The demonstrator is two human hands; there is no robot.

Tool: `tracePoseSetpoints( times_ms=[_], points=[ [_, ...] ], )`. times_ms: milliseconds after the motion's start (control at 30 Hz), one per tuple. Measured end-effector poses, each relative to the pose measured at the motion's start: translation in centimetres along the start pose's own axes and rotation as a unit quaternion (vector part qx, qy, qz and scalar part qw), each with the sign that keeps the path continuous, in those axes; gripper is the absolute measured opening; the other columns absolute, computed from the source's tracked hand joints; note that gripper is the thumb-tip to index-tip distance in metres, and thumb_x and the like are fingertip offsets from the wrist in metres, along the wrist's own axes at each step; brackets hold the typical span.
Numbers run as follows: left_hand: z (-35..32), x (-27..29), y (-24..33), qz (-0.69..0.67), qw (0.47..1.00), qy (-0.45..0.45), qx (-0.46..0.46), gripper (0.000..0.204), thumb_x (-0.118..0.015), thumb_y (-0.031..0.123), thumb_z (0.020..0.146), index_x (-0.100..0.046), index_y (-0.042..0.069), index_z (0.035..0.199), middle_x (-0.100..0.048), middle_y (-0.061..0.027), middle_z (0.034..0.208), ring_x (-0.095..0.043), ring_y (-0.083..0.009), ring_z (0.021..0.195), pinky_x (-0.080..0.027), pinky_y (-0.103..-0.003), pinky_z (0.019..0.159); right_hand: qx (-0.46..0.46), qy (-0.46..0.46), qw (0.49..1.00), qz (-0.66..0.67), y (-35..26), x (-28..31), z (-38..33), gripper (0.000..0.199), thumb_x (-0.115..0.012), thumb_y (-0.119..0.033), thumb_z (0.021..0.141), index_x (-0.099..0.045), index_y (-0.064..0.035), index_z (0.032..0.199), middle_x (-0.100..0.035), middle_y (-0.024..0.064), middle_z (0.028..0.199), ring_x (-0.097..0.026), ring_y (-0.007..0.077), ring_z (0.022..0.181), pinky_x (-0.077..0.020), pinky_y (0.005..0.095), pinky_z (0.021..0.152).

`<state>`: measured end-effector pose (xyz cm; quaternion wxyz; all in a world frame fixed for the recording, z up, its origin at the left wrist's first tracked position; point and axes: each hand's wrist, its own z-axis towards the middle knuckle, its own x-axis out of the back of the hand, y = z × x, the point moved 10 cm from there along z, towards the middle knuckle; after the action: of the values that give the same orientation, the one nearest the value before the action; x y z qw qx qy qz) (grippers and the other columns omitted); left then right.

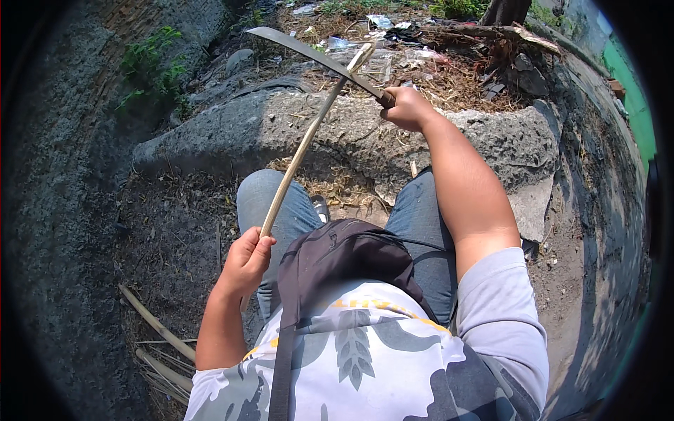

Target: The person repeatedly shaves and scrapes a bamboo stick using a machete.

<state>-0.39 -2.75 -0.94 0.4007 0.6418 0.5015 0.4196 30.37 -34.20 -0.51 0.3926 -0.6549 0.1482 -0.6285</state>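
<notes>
My right hand [407, 109] is wrapped round the dark handle of a long machete [298, 48], held out at arm's length with its blade pointing up and left. The blade lies across the upper part of a pale split bamboo strip [298, 156], close to the strip's far end. Down by my left knee, my left hand [246, 261] grips the strip's near end in closed fingers, thumb along it. The strip slants up and to the right between the two hands. Whether the edge is cutting into the strip cannot be told.
A rough concrete slab [337, 133] lies beyond my knees. Behind it are dry grass, litter and a tree trunk [504, 12]. More bamboo pieces [158, 316] lie on the ground at my left. A dark bag [344, 263] rests on my lap. A wall rises at the left with a green plant [154, 67].
</notes>
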Motion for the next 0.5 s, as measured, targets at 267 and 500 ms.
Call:
tracePoseSetpoints(
  times_ms=[267, 500],
  points=[
    [0.0, 0.2, -0.8, -0.056, 0.998, 0.010, -0.005, 0.022, -0.053, 0.026, 0.111, -0.059, 0.006, 0.108, -0.047, 0.0087, 0.068, -0.039, -0.0018, 0.053, -0.032, -0.021, 0.048, 0.070, -0.020, 0.993, -0.098, -4.5, -1.0, -1.2, 0.021, -0.071, -0.020, 0.080, -0.071, -0.0098, 0.098, -0.073, 0.0168, 0.089, -0.070, 0.0401, 0.086, -0.0554, 0.0460, 0.077],
    [0.5, 0.6, -0.8, -0.046, 0.999, 0.015, -0.001, 0.020, -0.053, 0.025, 0.111, -0.059, 0.006, 0.109, -0.048, 0.0087, 0.069, -0.040, -0.0017, 0.055, -0.033, -0.021, 0.049, 0.195, -0.021, 0.953, -0.233, -9.7, -3.3, -2.0, 0.014, -0.070, -0.019, 0.078, -0.062, -0.0144, 0.089, -0.071, 0.0120, 0.087, -0.070, 0.0363, 0.088, -0.0560, 0.0477, 0.075]
  ],
)
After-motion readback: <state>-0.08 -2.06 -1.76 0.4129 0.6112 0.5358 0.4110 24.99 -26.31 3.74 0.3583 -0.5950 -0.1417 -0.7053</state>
